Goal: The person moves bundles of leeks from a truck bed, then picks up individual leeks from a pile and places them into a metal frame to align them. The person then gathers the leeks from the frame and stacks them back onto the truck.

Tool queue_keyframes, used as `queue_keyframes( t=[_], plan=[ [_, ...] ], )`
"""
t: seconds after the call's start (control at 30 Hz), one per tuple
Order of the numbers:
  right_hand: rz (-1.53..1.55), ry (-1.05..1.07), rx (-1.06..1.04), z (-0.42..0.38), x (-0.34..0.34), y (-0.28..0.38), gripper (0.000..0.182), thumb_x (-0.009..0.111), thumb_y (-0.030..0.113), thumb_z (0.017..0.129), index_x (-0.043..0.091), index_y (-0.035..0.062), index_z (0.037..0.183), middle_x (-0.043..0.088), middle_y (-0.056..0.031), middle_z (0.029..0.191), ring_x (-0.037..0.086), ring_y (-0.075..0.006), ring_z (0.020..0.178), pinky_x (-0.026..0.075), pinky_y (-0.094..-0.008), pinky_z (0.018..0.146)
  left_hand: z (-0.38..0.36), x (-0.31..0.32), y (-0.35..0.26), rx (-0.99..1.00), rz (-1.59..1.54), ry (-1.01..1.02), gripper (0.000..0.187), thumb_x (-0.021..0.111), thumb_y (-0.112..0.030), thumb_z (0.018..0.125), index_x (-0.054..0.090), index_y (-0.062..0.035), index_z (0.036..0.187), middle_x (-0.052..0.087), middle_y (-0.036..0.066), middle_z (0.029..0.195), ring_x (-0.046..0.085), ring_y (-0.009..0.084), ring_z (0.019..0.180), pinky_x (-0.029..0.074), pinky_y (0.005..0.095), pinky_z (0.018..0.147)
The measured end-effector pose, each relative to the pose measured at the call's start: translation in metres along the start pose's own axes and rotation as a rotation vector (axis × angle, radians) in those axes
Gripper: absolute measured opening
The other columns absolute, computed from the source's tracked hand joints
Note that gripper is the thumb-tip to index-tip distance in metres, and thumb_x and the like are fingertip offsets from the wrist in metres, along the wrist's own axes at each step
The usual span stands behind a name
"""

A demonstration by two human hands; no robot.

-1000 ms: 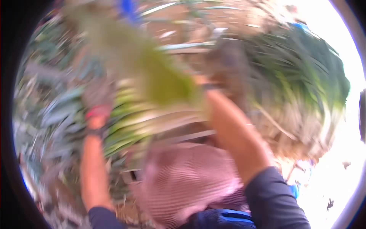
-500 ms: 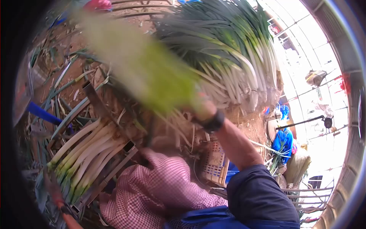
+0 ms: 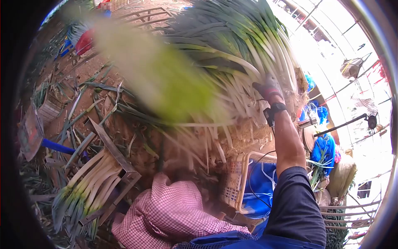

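Observation:
My right hand [image 3: 270, 90], in a dark glove with a black band at the wrist, reaches onto the white stalks of a big pile of leeks [image 3: 236, 45]. Its thumb stands apart from the fingers, and the fingertips lie against the stalks. My left hand is out of view. At lower left a smaller bunch of leeks [image 3: 93, 176] lies in a metal frame [image 3: 124, 176], white ends upward and green leaves toward me. A blurred pale green patch hides the middle left of the view.
A plastic basket [image 3: 232, 184] with a blue bag [image 3: 259, 191] stands below my right arm. Pink checked cloth [image 3: 170, 207] covers my lap. A blue handle [image 3: 58, 143] sticks out at left. Loose leaves litter the soil. A metal rod [image 3: 342, 130] juts out at right.
My right hand has moved right and up from behind the blurred patch to the leek pile. My left hand, beside the smaller bunch before, has left the view. The camera view has shifted.

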State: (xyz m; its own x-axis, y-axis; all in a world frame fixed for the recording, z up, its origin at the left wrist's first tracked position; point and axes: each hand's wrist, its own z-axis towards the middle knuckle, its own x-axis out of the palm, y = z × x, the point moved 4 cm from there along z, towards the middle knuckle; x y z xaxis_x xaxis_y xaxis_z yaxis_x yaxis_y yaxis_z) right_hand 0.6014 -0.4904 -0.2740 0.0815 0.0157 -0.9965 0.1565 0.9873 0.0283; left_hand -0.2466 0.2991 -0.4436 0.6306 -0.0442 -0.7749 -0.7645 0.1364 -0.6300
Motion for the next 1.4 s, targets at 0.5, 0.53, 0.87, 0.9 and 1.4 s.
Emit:
queue_keyframes(
  t=[0.5, 0.53, 0.87, 0.9, 1.4],
  plan=[
    [0.634, 0.178, -0.047, 0.002, -0.021, -0.009, 0.080, 0.099, 0.022, 0.061, 0.061, -0.0091, 0.123, 0.072, -0.0200, 0.116, 0.070, -0.0310, 0.105, 0.055, -0.0393, 0.094, -0.147, 0.008, -0.283, 0.294, -0.476, 0.110, 0.017, 0.070, -0.013, 0.099, 0.073, 0.0028, 0.103, 0.072, 0.007, 0.089, 0.062, 0.0106, 0.082, 0.051, 0.0290, 0.077],
    [0.593, 0.170, -0.053, -0.003, -0.029, -0.004, 0.078, 0.099, 0.022, 0.061, 0.061, -0.0090, 0.122, 0.072, -0.0208, 0.115, 0.070, -0.0313, 0.104, 0.055, -0.0396, 0.093, -0.159, 0.006, -0.301, 0.319, -0.462, 0.117, 0.017, 0.071, -0.014, 0.098, 0.073, 0.0029, 0.102, 0.072, 0.006, 0.087, 0.061, 0.0093, 0.081, 0.051, 0.0280, 0.076],
    [0.480, 0.231, -0.148, -0.043, -0.090, 0.041, 0.059, 0.093, 0.037, 0.074, 0.070, -0.0083, 0.103, 0.075, -0.0191, 0.091, 0.072, -0.0300, 0.079, 0.058, -0.0407, 0.068, -0.208, 0.022, -0.328, 0.334, -0.506, 0.347, 0.021, 0.072, -0.023, 0.098, 0.076, -0.0029, 0.102, 0.074, 0.002, 0.092, 0.065, 0.0106, 0.082, 0.052, 0.0275, 0.076],
    [0.585, 0.274, -0.155, -0.069, -0.098, 0.056, 0.057, 0.091, 0.039, 0.076, 0.071, -0.0077, 0.101, 0.075, -0.0173, 0.088, 0.071, -0.0289, 0.076, 0.058, -0.0404, 0.065, -0.224, 0.029, -0.347, 0.294, -0.574, 0.393, 0.022, 0.071, -0.024, 0.098, 0.076, -0.0031, 0.104, 0.075, 0.002, 0.093, 0.066, 0.0111, 0.082, 0.053, 0.0275, 0.077],
    [1.337, 0.996, -0.263, -0.408, -0.020, 0.051, 0.030, 0.081, 0.020, 0.090, 0.069, -0.0027, 0.106, 0.070, -0.0031, 0.083, 0.063, -0.0093, 0.068, 0.049, -0.0264, 0.059, -0.458, 0.263, -0.474, -0.839, -1.347, 1.339, 0.048, 0.062, -0.033, 0.103, 0.055, -0.0123, 0.145, 0.072, 0.011, 0.108, 0.073, 0.0218, 0.089, 0.064, 0.0400, 0.080]
  ],
)
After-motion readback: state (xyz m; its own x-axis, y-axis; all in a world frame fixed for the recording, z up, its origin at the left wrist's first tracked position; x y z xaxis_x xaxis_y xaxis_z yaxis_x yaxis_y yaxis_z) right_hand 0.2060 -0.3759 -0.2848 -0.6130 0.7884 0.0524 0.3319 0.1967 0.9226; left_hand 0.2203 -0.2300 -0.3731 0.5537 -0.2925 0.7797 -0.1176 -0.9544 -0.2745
